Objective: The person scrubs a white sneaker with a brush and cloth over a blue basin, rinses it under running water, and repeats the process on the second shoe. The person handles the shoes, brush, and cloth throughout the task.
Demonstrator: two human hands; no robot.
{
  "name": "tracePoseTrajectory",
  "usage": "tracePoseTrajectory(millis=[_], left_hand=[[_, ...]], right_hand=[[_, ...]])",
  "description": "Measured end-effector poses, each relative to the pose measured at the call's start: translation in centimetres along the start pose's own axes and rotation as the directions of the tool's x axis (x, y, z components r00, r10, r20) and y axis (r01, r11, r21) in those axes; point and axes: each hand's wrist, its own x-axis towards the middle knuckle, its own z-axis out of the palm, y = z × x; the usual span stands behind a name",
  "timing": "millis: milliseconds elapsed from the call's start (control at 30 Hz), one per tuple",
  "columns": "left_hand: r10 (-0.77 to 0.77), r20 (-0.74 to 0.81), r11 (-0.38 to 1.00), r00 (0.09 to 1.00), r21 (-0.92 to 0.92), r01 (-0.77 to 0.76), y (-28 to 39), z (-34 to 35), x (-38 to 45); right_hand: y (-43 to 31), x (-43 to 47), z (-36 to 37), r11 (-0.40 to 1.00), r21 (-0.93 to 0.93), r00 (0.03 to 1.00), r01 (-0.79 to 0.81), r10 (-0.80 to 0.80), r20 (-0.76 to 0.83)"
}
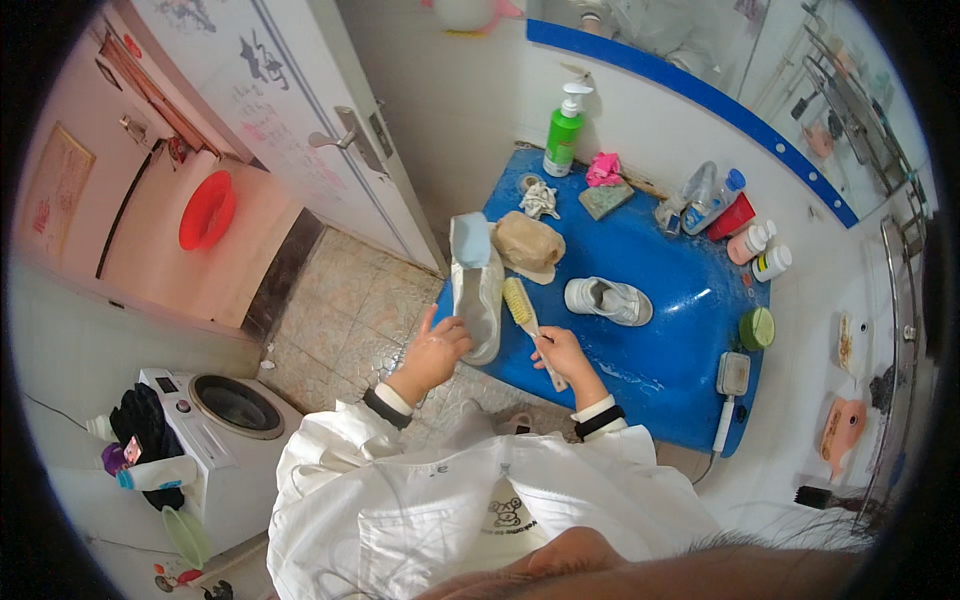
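Note:
A white shoe (491, 300) with a light blue panel at its far end lies along the left edge of a blue countertop (600, 337). The fingers of my left hand (435, 351) curl over the shoe's near-left rim and grip it. My right hand (562, 356) is closed around the handle of a scrub brush (519, 301). Its yellow bristles face up, just right of the shoe and apart from it. A smaller white shoe (609, 301) lies on the countertop farther right. Beyond the brush sits a beige cloth-like bundle (529, 241), close beside the larger shoe.
A green pump bottle (564, 131), pink cloth (604, 169), sponge-like block (606, 199) and several bottles (712, 202) line the back. A shower head (733, 373) lies at right. To the left are an open door (300, 112) and a washing machine (225, 435).

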Motion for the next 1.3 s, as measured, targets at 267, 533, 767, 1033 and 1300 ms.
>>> tracePoseTrajectory(millis=[267, 533, 767, 1033, 1300], left_hand=[[-0.145, -0.109, 0.95, 0.983, -0.292, 0.108, 0.8, 1.7, -1.0], [-0.208, -0.175, 0.906, 0.962, -0.404, 0.123, 1.8, -0.1, -1.1], [-0.451, -0.379, 0.841, 0.808, -0.485, 0.242, 7.7, -3.0, 1.3], [-0.606, -0.169, 0.518, 0.777, -0.826, 0.225, 15.9, 1.7, 9.8], [-0.645, 0.498, -0.499, 0.579, -0.849, 0.175, 16.7, 12.3, 21.8]], right_hand=[[-0.7, 3.2, 4.7, 0.667, -0.734, 0.906, 0.13, -0.38, -0.184], [-0.6, 3.7, -4.9, 0.943, -0.317, 0.858, 0.096, -0.24, -0.454], [-5.7, 11.1, -23.3, 0.738, -0.536, 0.396, 0.41, -0.673, -0.625], [-1.7, 8.9, -21.6, 0.847, 0.117, 0.646, 0.518, -0.298, -0.703], [-0.7, 11.2, -16.8, 0.453, 0.891, 0.981, -0.012, 0.179, -0.078]])
